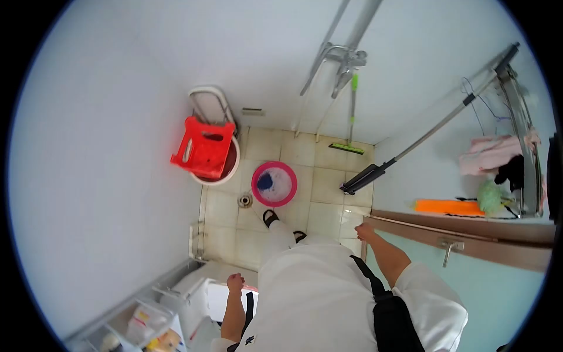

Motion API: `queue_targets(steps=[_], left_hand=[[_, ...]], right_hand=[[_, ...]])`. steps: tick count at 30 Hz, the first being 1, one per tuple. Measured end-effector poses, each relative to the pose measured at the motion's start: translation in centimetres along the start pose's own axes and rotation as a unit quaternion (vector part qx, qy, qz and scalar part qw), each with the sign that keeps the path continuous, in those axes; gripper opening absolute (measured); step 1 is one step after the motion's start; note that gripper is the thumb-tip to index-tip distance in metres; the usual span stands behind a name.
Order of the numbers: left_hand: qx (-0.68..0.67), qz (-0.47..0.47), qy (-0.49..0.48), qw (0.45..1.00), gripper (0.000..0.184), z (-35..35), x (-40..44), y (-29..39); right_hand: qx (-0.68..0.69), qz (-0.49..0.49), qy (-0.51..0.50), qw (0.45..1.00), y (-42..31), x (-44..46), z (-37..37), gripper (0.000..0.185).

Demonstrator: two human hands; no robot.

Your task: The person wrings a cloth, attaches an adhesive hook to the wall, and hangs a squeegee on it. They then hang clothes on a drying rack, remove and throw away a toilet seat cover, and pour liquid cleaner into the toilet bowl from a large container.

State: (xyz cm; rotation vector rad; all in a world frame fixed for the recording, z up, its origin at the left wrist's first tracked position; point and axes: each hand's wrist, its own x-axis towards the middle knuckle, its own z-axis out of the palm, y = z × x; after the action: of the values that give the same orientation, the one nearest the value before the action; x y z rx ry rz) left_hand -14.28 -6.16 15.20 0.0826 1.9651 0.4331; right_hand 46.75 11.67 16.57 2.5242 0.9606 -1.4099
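My left hand (235, 283) hangs at my side, its fingers curled in a loose fist with nothing showing in it. Close by it are white fixtures and a shelf unit on the left. My right hand (365, 230) is held out beside the door frame, fingers curled too, and no object shows in it. In front of my feet a pink basin (294, 183) stands on the tiled floor. Sudsy water fills it, and a dark blue cloth (265, 180) lies in the suds. Neither hand touches the basin.
A red plastic stool (210, 154) rests on a white bucket (233, 170). Beside the basin is a floor drain (244, 200). A green squeegee (347, 148) and a grey mop (366, 178) lean on walls. Chrome shower tap (346, 61) above; door handle (450, 246) at right.
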Motion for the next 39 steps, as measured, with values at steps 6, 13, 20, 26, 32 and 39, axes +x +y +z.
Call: queue_targets(steps=[6, 13, 20, 26, 32, 39], left_hand=[[-0.027, 0.104, -0.05, 0.993, 0.021, -0.6, 5.6, 16.0], [0.056, 0.155, -0.065, 0.984, 0.018, 2.8, 6.9, 24.5], [0.119, 0.086, -0.14, 0.979, 0.013, 9.6, 6.5, 26.1], [0.235, 0.276, -0.179, 0.915, 0.023, 17.5, 8.6, 27.7], [0.233, 0.209, -0.147, 0.938, 0.019, 24.7, 3.1, 32.0], [0.266, 0.262, -0.165, 0.913, 0.024, 32.8, -1.7, 32.7]], right_hand=[[0.1, -0.013, 0.04, 0.994, -2.0, -1.6, -0.9, 0.023], [0.102, -0.137, 0.119, 0.978, -6.9, 0.1, 1.6, 0.034], [0.06, -0.127, 0.191, 0.971, -1.9, 0.3, -2.1, 0.042], [0.328, -0.106, 0.286, 0.894, 2.2, -0.4, -15.6, 0.023], [0.431, -0.245, 0.66, 0.565, -1.3, -18.1, -41.3, 0.021], [0.294, -0.301, 0.75, 0.51, -2.4, -23.0, -50.9, 0.034]])
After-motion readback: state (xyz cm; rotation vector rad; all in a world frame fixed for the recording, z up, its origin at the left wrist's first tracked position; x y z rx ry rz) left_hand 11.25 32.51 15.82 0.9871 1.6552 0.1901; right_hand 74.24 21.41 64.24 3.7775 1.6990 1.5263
